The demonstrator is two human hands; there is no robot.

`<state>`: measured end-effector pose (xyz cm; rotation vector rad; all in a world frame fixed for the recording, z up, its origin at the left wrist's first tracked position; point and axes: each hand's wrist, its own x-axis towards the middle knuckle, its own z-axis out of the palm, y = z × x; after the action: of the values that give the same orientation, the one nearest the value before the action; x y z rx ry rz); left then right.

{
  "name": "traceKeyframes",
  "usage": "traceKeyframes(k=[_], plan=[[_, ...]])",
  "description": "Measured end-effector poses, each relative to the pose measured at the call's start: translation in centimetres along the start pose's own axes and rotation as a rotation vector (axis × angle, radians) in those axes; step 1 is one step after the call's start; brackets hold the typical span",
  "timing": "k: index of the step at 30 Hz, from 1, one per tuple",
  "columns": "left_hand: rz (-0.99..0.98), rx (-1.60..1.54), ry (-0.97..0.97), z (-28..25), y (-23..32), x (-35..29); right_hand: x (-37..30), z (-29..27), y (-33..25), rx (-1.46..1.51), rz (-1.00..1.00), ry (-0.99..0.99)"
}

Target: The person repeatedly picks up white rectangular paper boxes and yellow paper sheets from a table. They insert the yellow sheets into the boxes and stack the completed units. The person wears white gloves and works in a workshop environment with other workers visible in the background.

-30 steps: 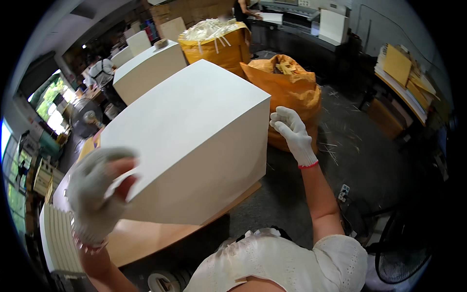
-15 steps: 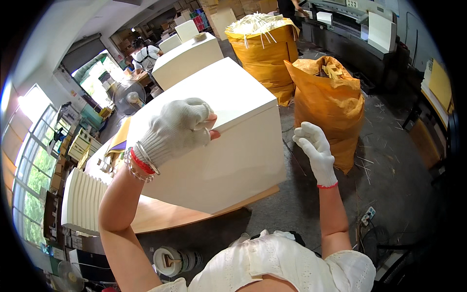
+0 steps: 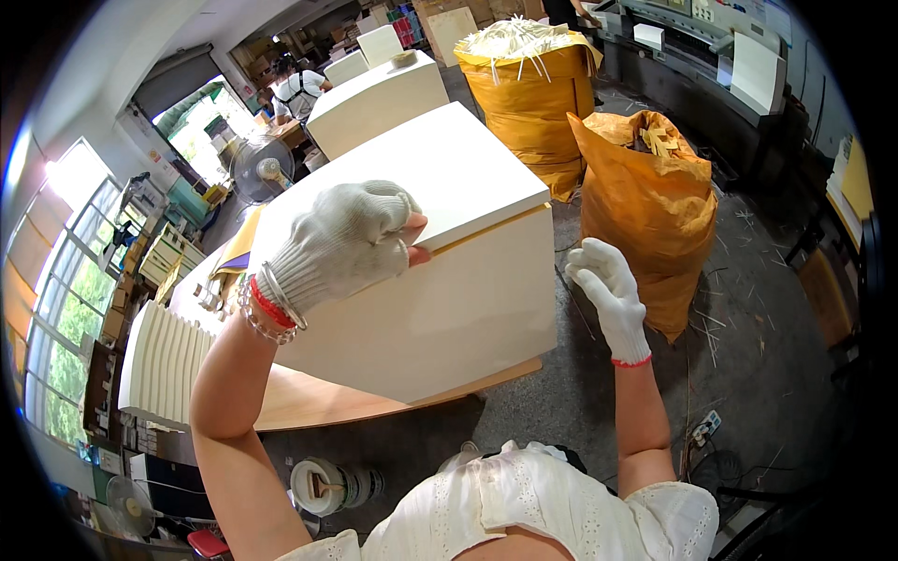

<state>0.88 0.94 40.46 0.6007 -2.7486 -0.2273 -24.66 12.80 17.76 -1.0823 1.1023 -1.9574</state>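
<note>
A tall block of stacked white paper (image 3: 440,309) rests on a wooden board (image 3: 299,397) in front of me. My left hand (image 3: 351,229), in a white knitted glove with bare fingertips, is closed at the near top edge of the block. Its fingers lie above and its thumb below the rim of the uppermost layer of paper (image 3: 449,173). Under that layer, a thin yellowish line runs along the edge toward the right corner. My gloved right hand (image 3: 603,290) is raised in the air right of the block, fingers loosely apart and holding nothing.
Two orange sacks, one of paper strips (image 3: 528,112) and one of yellowish scraps (image 3: 645,224), stand beyond the right side. A second paper stack (image 3: 379,107) is behind, near a fan (image 3: 262,168) and another person (image 3: 299,89). A bucket (image 3: 318,486) sits below the board.
The top layer's right end has lifted slightly, and the yellowish line beneath it now shows. My left hand keeps its hold. The view has shifted a little; my right hand stays raised.
</note>
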Motion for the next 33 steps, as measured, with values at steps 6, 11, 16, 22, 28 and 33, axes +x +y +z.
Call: traceKeyframes(k=[6,11,16,22,28,33], plan=[[0.079,0.196,0.076,-0.4,0.0,-0.8,-0.1,3.3,-4.7,-0.621,-0.706,-0.004],[0.177,0.294,0.242,0.8,0.2,-1.8,3.1,10.8,-11.1,-1.162,-0.989,-0.356],[0.139,0.408,0.337,2.8,-0.2,-1.4,2.4,13.1,-11.8,-1.622,-1.040,-0.231],[-0.227,0.248,0.240,-1.8,-1.1,-1.0,1.8,16.3,-10.9,-1.555,-0.957,-0.305],[-0.203,-0.358,0.935,-11.4,-5.6,-5.5,0.1,28.3,-4.3,-1.187,-1.101,-0.643],[0.090,-0.303,1.378,-15.8,-12.9,-14.6,-2.6,35.0,-4.9,-1.244,-1.019,-0.758]])
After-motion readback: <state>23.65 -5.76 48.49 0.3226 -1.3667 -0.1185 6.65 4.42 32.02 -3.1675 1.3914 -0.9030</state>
